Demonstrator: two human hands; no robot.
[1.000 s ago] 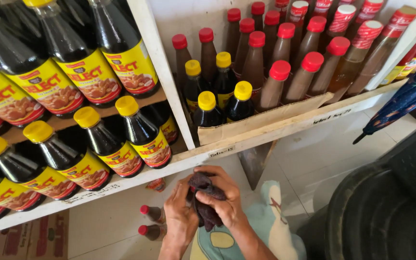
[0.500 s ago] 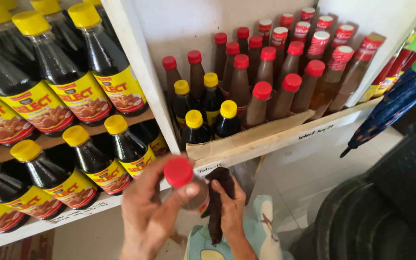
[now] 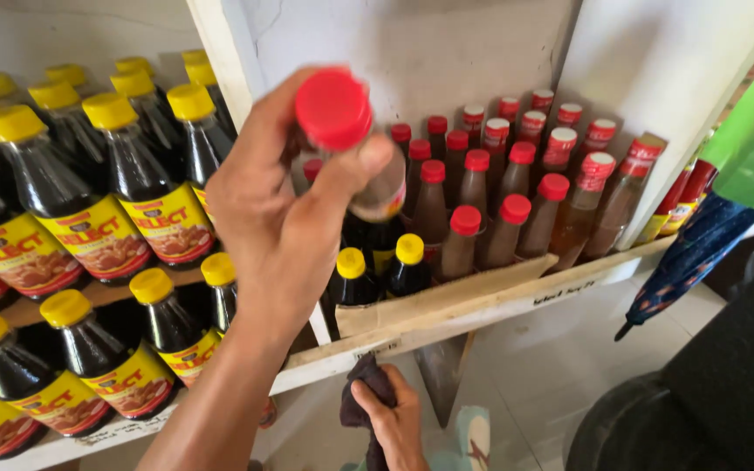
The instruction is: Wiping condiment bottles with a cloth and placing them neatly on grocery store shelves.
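My left hand is raised in front of the shelf and grips a small brown sauce bottle by the neck, just under its red cap. It hovers over the cardboard tray, beside the rows of red-capped bottles and the small yellow-capped dark bottles. Lower down, below the shelf edge, my right hand clutches a crumpled dark cloth.
Large dark sauce bottles with yellow caps and yellow labels fill two shelves on the left. A white upright board divides the sections. A folded blue patterned umbrella hangs at the right, above a dark round bin on the pale tiled floor.
My hands, first together around the cloth low down, have parted. The left hand has lifted the red-capped bottle up to shelf height while the right stays low with the cloth.
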